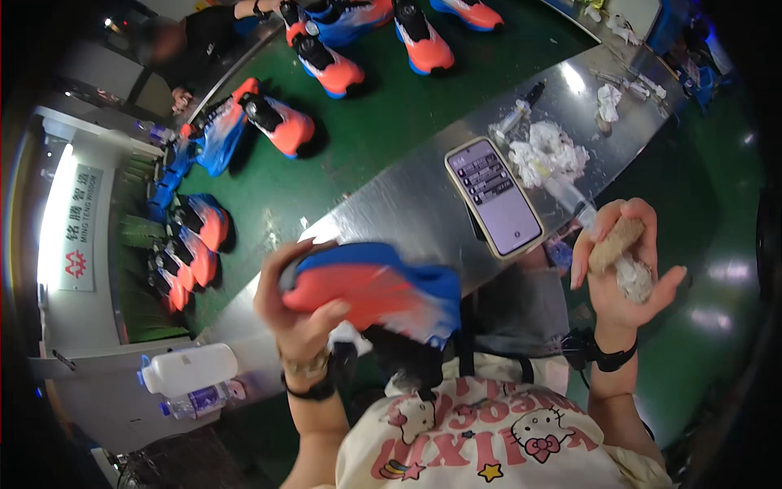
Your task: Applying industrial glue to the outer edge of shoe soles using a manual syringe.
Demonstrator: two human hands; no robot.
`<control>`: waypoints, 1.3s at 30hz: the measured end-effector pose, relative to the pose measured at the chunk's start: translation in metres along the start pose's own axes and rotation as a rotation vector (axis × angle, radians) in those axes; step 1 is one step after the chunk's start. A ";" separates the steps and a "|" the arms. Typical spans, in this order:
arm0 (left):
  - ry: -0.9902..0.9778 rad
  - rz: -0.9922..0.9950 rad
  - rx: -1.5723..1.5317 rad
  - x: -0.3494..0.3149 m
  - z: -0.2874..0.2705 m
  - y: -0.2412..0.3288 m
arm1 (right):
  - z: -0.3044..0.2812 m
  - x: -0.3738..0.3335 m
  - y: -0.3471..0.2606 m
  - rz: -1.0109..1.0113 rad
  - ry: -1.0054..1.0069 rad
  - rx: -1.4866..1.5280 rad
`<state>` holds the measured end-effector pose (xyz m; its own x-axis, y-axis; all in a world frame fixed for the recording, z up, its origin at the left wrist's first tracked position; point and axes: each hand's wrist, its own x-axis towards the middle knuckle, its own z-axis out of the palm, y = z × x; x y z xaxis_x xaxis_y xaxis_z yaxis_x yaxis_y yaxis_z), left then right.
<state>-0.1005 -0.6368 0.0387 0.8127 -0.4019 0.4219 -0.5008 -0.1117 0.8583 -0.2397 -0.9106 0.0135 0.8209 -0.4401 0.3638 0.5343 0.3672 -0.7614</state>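
Note:
My left hand [295, 314] grips an orange, blue and white sneaker [371, 285] by its toe end, thumb on the near side. The shoe is smeared by motion and lies on its side in the air, close to my body. Off to the right, my right hand [612, 314] is turned palm up. Its fingers curl round a tan, rough-faced block [617, 244], and a crumpled white wad [633, 281] sits against the palm below it. A clear plastic tube [570, 200] lies just behind the right fingers, partly hidden by them.
A phone [495, 200] lies on the metal ledge [391, 220] beside a crumpled tissue pile [550, 155]. Beyond is a green belt [350, 147] with several sneakers [281, 126]. Two bottles, one a white jug [191, 368], are at the left. Another person [195, 45] sits across.

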 end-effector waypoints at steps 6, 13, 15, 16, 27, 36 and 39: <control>-0.249 0.365 -0.017 0.048 0.055 0.001 | 0.045 -0.010 -0.020 0.107 -0.168 0.432; -0.302 0.410 -0.078 0.054 0.064 0.001 | 0.048 -0.001 -0.013 0.102 -0.182 0.492; -0.336 0.418 -0.018 0.055 0.062 0.004 | 0.048 0.001 -0.011 0.102 -0.179 0.490; -0.369 0.435 0.039 0.055 0.062 0.004 | 0.048 0.003 -0.009 0.112 -0.181 0.499; -0.373 0.328 0.094 0.062 0.051 -0.016 | 0.026 0.010 0.014 0.131 -0.280 0.377; -0.189 0.183 -0.032 0.064 0.042 -0.042 | 0.018 -0.005 0.046 0.179 -0.111 0.446; -0.158 0.205 -0.009 0.065 0.041 -0.046 | 0.015 -0.005 0.050 0.195 -0.145 0.388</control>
<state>-0.0363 -0.6946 0.0146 0.6378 -0.5521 0.5370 -0.6467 -0.0053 0.7627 -0.2143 -0.8774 -0.0181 0.9187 -0.2233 0.3257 0.3802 0.7235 -0.5762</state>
